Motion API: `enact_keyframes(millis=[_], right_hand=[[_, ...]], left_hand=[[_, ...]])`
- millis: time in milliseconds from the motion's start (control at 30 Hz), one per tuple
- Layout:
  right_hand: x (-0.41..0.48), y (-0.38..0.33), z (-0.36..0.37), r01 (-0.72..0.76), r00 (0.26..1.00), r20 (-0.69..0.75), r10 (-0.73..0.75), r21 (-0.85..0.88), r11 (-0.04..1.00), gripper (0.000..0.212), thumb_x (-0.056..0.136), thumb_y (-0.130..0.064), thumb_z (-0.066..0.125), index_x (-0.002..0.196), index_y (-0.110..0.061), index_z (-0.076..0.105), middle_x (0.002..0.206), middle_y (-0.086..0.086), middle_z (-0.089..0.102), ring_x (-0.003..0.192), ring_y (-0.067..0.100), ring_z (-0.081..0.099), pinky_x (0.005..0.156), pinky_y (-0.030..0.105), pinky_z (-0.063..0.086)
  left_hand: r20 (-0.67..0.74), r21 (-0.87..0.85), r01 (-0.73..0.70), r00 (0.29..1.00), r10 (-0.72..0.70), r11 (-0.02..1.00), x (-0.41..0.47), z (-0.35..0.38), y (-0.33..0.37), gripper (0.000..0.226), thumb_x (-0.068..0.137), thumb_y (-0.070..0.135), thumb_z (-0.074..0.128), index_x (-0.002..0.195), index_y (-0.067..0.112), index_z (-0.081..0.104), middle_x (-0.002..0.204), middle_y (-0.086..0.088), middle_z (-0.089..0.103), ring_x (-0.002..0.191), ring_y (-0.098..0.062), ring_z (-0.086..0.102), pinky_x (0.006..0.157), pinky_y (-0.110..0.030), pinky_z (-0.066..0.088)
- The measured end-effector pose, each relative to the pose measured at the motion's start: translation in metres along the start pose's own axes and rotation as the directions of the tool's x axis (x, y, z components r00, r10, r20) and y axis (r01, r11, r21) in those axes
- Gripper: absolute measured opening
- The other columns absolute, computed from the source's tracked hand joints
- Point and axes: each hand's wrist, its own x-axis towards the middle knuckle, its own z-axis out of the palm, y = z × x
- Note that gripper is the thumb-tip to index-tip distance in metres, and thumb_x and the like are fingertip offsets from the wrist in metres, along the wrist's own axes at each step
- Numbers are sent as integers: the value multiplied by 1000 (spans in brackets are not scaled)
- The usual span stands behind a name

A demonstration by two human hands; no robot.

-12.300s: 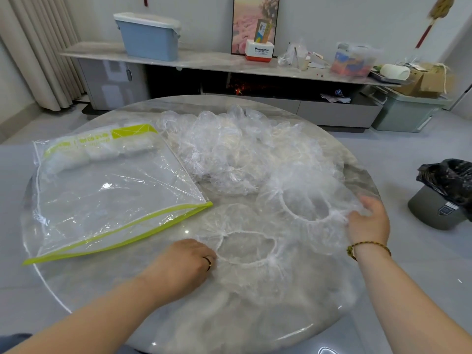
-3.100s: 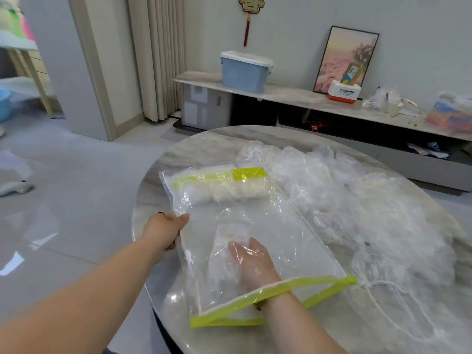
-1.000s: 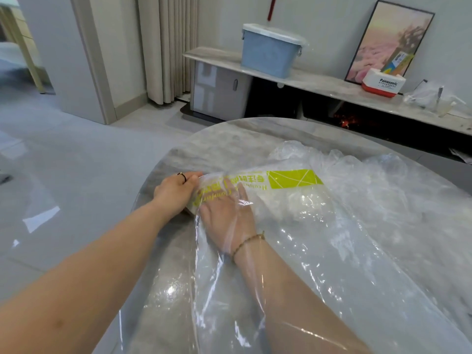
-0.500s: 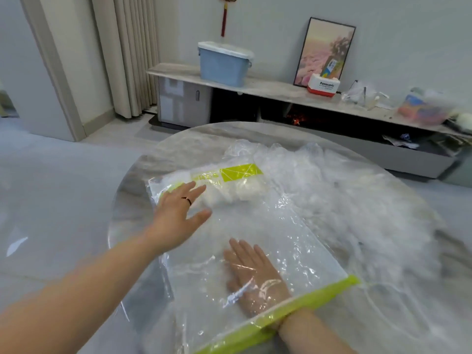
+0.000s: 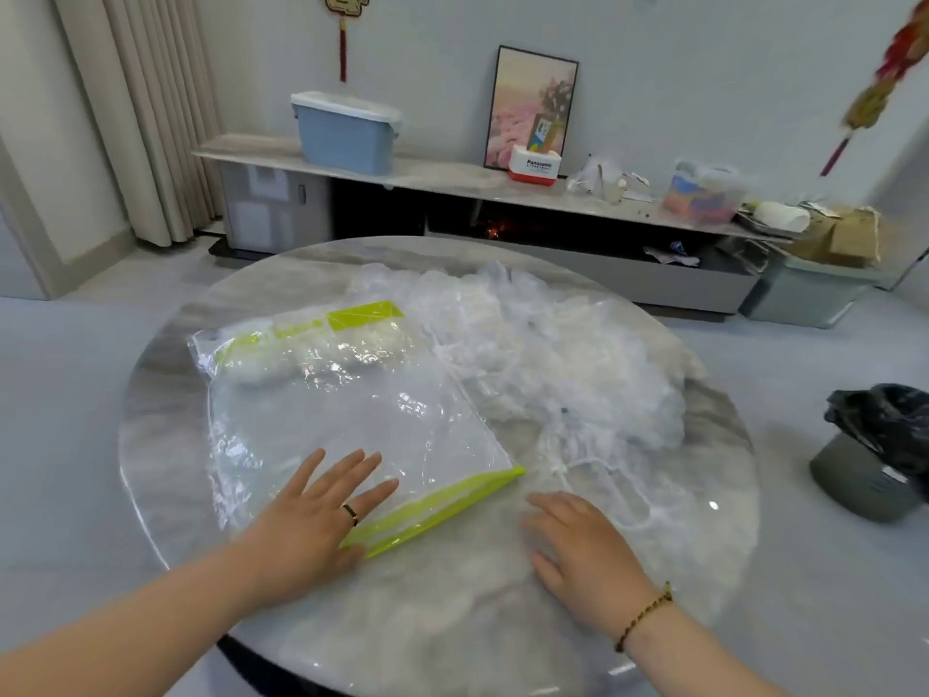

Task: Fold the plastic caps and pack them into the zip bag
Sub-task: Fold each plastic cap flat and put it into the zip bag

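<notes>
A clear zip bag [image 5: 352,420] with a lime-green zip edge lies flat on the round marble table [image 5: 166,394]. Folded white caps [image 5: 311,352] sit packed at its far closed end. My left hand [image 5: 316,515] lies flat, fingers spread, on the bag's near corner by the zip. My right hand [image 5: 578,545] rests palm down on thin plastic on the table just right of the bag's mouth, holding nothing. A loose heap of clear plastic caps [image 5: 543,354] covers the table's right and far side.
A grey bin with a black liner [image 5: 874,455] stands on the floor to the right. Behind the table runs a low shelf [image 5: 452,173] with a blue box [image 5: 347,130], a framed picture and clutter. A curtain hangs at far left.
My right hand has come out of the bag and now lies on the table beside its mouth. My left hand moved from the bag's far end to its near corner.
</notes>
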Motion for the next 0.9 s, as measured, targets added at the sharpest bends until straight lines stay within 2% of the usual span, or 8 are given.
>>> enact_keyframes(millis=[100,167,233,300,467,633,833,900], right_hand=[[0,6,-8,-107,994,-12,107,8,994,25,48,-42,67,64,-23,71,77,-8,70,82,12,55,69,15,48],[-3,9,-6,-185,982,30,186,-33,982,45,26,-41,86,63,-21,70,73,-4,68,69,11,66,60,16,52],[-5,15,-7,-288,953,80,292,-59,956,42,50,-35,85,84,-16,68,92,-2,65,83,14,65,71,18,50],[-9,24,-4,-329,929,166,330,-35,944,22,90,-21,51,111,-16,55,117,-2,53,108,14,51,83,19,40],[-12,27,3,-405,913,101,395,126,905,24,98,-19,34,103,-18,58,107,-6,58,99,10,53,68,19,34],[-10,0,10,-96,986,-104,128,271,958,26,73,-28,42,66,-29,67,64,-19,63,56,-3,58,52,7,40],[-15,-28,22,157,987,-98,-126,454,877,16,72,-26,47,88,-29,51,77,-15,67,71,-2,59,61,7,44],[-16,-30,23,201,979,-119,-164,459,865,18,71,-28,47,89,-31,47,81,-17,67,74,-4,58,63,7,44]], left_hand=[[-144,126,54,989,-36,991,3,12,-14,53,100,39,3,120,21,48,115,-9,65,116,-21,40,113,-36,-2],[-225,195,85,974,-40,977,2,16,-24,56,101,32,10,112,19,64,112,-12,67,126,-26,39,116,-36,-6],[-140,232,118,986,-87,965,0,3,-29,35,92,26,38,109,20,69,117,-13,64,127,-28,46,113,-35,-18],[-24,209,236,971,-237,949,6,-2,-31,45,96,22,38,140,24,38,149,-10,30,141,-26,22,106,-36,-28],[210,110,380,894,-395,918,7,-16,-33,62,94,39,28,147,29,-2,155,7,-8,143,-14,-12,114,-40,-8],[-295,-198,-82,955,20,977,21,-20,3,77,62,50,43,135,24,39,131,1,53,123,-16,44,108,-18,7],[-407,-77,-383,855,321,921,37,10,67,70,49,53,61,113,26,48,110,6,67,106,-7,45,97,-25,29],[-487,-126,-410,819,304,903,42,17,68,38,59,42,54,94,29,60,90,11,71,93,-5,51,83,-20,36]])
